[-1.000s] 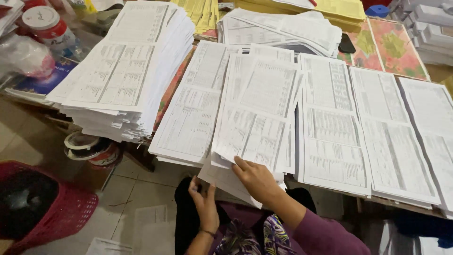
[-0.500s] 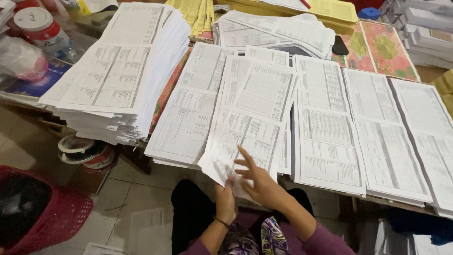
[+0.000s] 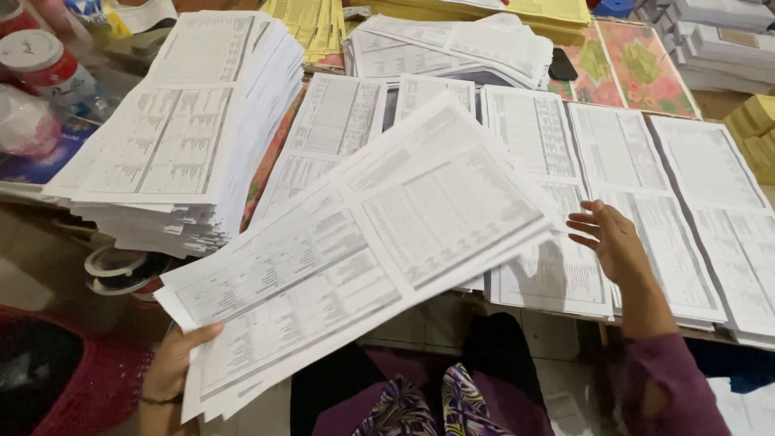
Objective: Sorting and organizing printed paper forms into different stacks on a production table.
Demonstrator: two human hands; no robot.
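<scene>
My left hand (image 3: 173, 363) grips the lower left corner of a thin bundle of large printed sheets (image 3: 363, 250), lifted and tilted across the middle of the view. My right hand (image 3: 615, 241) hovers with spread fingers at the bundle's right edge, over a low pile of printed sheets (image 3: 557, 274) on the table, holding nothing. More rows of flat printed sheets (image 3: 702, 210) cover the table to the right and behind the lifted bundle.
A tall stack of printed sheets (image 3: 182, 137) stands at the left. A fanned pile of sheets (image 3: 452, 48) and yellow paper (image 3: 311, 24) lie at the back. Jars and a plastic bag (image 3: 32, 89) crowd the far left. A red basket (image 3: 56, 379) sits on the floor.
The bundle that both hands held low at the table's edge has been lifted and swung left in my left hand. My right hand has let go and moved right.
</scene>
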